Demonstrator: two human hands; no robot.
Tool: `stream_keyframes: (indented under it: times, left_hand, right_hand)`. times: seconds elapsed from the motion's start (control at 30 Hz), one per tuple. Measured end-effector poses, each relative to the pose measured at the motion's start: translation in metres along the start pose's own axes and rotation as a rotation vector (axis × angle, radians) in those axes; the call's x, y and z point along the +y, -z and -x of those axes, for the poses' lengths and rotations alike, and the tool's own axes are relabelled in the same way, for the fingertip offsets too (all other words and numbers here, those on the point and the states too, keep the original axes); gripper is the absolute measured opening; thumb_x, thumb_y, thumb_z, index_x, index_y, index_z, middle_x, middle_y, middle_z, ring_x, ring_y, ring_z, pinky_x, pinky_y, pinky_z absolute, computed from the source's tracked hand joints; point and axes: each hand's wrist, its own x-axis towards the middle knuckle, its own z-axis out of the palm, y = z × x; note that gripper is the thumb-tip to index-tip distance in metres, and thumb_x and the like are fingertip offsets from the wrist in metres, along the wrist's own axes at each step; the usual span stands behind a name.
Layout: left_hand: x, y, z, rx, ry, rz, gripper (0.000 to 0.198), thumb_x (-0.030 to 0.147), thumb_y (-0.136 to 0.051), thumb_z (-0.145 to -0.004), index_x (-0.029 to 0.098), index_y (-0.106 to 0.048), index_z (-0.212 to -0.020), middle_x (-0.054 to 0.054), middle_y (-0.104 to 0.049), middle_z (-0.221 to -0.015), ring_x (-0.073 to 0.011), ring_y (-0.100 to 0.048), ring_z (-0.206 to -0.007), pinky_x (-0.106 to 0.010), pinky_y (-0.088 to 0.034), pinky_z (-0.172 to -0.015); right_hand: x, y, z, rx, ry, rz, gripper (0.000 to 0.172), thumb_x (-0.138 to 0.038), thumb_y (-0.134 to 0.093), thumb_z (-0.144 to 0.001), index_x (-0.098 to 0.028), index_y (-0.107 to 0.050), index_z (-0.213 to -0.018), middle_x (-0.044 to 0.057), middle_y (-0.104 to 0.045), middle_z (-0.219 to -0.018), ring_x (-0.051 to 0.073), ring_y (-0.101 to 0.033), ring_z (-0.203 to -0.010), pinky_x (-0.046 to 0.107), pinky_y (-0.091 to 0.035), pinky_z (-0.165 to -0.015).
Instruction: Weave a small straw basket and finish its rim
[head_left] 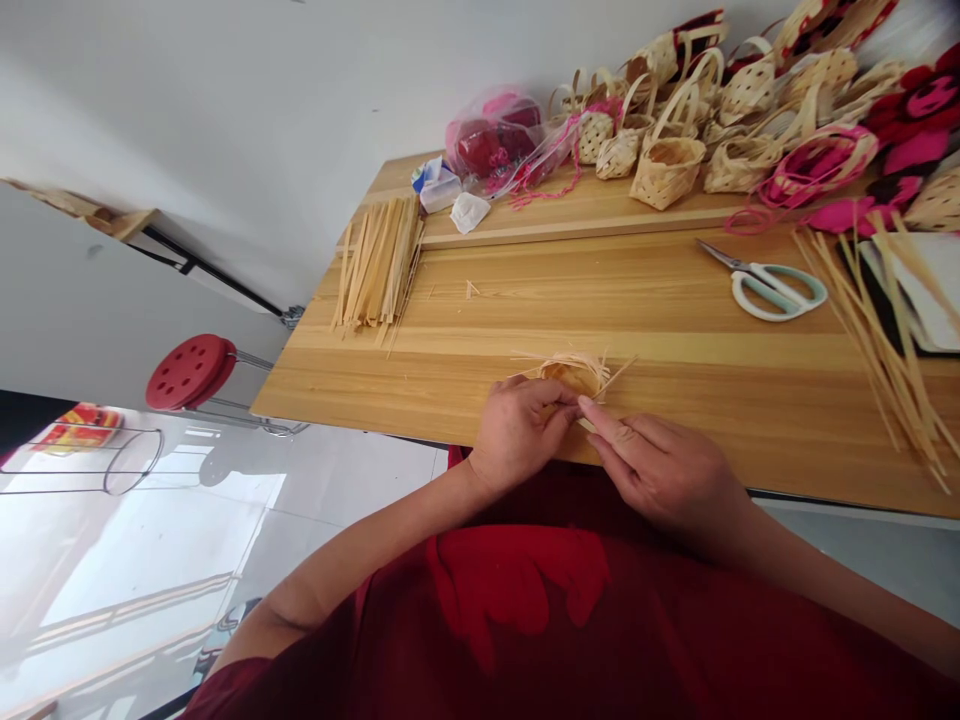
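Note:
Both hands meet at the near edge of the wooden table (465, 400). My left hand (517, 430) is curled around a small half-woven straw basket (574, 375) with loose strips sticking out. My right hand (660, 465) pinches a strip at the basket's near side, fingers pressed together. A bundle of cut straw strips (379, 262) lies to the far left on the table. Scissors with pale green handles (772, 285) lie to the right.
Several finished small woven baskets (667, 165) and pink and red ones (817, 165) crowd the back right. A plastic bag with red items (491, 140) sits by the wall. Long strips (885, 340) lie at right. A red stool (189, 372) stands left of the table.

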Motion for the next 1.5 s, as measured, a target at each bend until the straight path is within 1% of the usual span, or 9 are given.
stream_keyframes:
  times: [0.23, 0.4, 0.5, 0.63, 0.73, 1.1, 1.27, 1.37, 1.5]
  left_hand:
    - [-0.001, -0.001, -0.002, -0.007, 0.057, 0.106, 0.012, 0.024, -0.069, -0.095, 0.023, -0.076, -0.085, 0.001, -0.079, -0.081, -0.0161, -0.069, -0.076, -0.030, -0.051, -0.080]
    - [-0.005, -0.003, -0.002, 0.009, 0.029, 0.022, 0.012, 0.023, -0.066, -0.096, 0.021, -0.069, -0.085, -0.001, -0.076, -0.081, -0.0166, -0.066, -0.076, -0.030, -0.048, -0.077]
    - [-0.003, -0.002, -0.007, -0.022, 0.016, -0.041, 0.011, 0.021, -0.063, -0.097, 0.021, -0.066, -0.087, -0.002, -0.074, -0.082, -0.0175, -0.066, -0.077, -0.030, -0.048, -0.075]
    - [0.005, 0.001, -0.017, -0.122, -0.010, -0.154, 0.010, 0.019, -0.061, -0.096, 0.022, -0.064, -0.086, -0.001, -0.069, -0.076, -0.0188, -0.063, -0.073, -0.030, -0.045, -0.072]
    - [0.009, 0.001, -0.021, -0.142, -0.017, -0.171, 0.012, 0.017, -0.062, -0.094, 0.022, -0.064, -0.084, 0.000, -0.066, -0.072, -0.0190, -0.061, -0.072, -0.029, -0.043, -0.070]
    - [0.001, -0.003, -0.020, -0.141, 0.072, 0.123, 0.014, 0.022, -0.064, -0.095, 0.020, -0.067, -0.082, 0.002, -0.067, -0.075, -0.0145, -0.058, -0.072, -0.026, -0.045, -0.071]
    - [-0.001, -0.005, -0.018, -0.133, -0.011, 0.125, 0.011, 0.024, -0.068, -0.094, 0.019, -0.073, -0.086, 0.000, -0.072, -0.078, -0.0144, -0.059, -0.073, -0.027, -0.046, -0.075]
    - [-0.002, -0.007, -0.017, -0.143, -0.066, 0.101, 0.009, 0.026, -0.070, -0.093, 0.019, -0.075, -0.088, -0.001, -0.077, -0.084, -0.0151, -0.062, -0.076, -0.028, -0.048, -0.079]
    - [-0.003, -0.009, -0.019, -0.108, -0.091, 0.063, 0.005, 0.021, -0.070, -0.090, 0.019, -0.073, -0.087, -0.001, -0.076, -0.083, -0.0151, -0.062, -0.075, -0.028, -0.048, -0.075]
  right_hand:
    - [-0.002, -0.002, -0.003, 0.065, -0.124, -0.159, 0.049, -0.015, -0.063, -0.101, -0.021, -0.059, -0.150, 0.008, -0.082, -0.111, 0.022, -0.079, -0.092, 0.033, -0.063, -0.081]
    - [0.000, 0.001, -0.005, -0.003, -0.139, -0.137, 0.039, -0.017, -0.058, -0.104, -0.020, -0.063, -0.143, 0.008, -0.082, -0.112, 0.023, -0.079, -0.092, 0.034, -0.061, -0.079]
    - [0.002, 0.010, -0.012, -0.074, -0.077, -0.058, 0.036, -0.014, -0.054, -0.104, -0.016, -0.066, -0.138, 0.010, -0.082, -0.110, 0.023, -0.077, -0.090, 0.036, -0.059, -0.081]
    - [0.005, 0.026, -0.025, -0.218, -0.010, 0.050, 0.027, -0.011, -0.049, -0.100, -0.013, -0.075, -0.109, 0.011, -0.077, -0.088, 0.025, -0.070, -0.078, 0.038, -0.050, -0.070]
    - [0.006, 0.036, -0.035, -0.326, -0.047, 0.073, 0.028, -0.006, -0.046, -0.094, -0.017, -0.071, -0.087, 0.010, -0.071, -0.080, 0.025, -0.065, -0.071, 0.039, -0.044, -0.066]
    - [0.006, 0.041, -0.048, -0.423, -0.246, 0.132, 0.025, -0.006, -0.048, -0.094, -0.018, -0.070, -0.096, 0.009, -0.073, -0.088, 0.026, -0.069, -0.081, 0.038, -0.042, -0.066]
    - [0.010, 0.039, -0.048, -0.415, -0.340, 0.096, 0.024, -0.010, -0.052, -0.092, -0.019, -0.074, -0.097, 0.009, -0.078, -0.090, 0.026, -0.072, -0.077, 0.038, -0.041, -0.060]
    - [0.009, 0.041, -0.055, -0.476, -0.408, 0.125, 0.024, -0.011, -0.052, -0.091, -0.019, -0.075, -0.095, 0.010, -0.079, -0.088, 0.026, -0.072, -0.074, 0.037, -0.039, -0.059]
    - [0.007, 0.047, -0.063, -0.563, -0.448, 0.138, 0.028, -0.014, -0.047, -0.097, -0.019, -0.074, -0.102, 0.011, -0.079, -0.097, 0.028, -0.074, -0.082, 0.036, -0.040, -0.061]
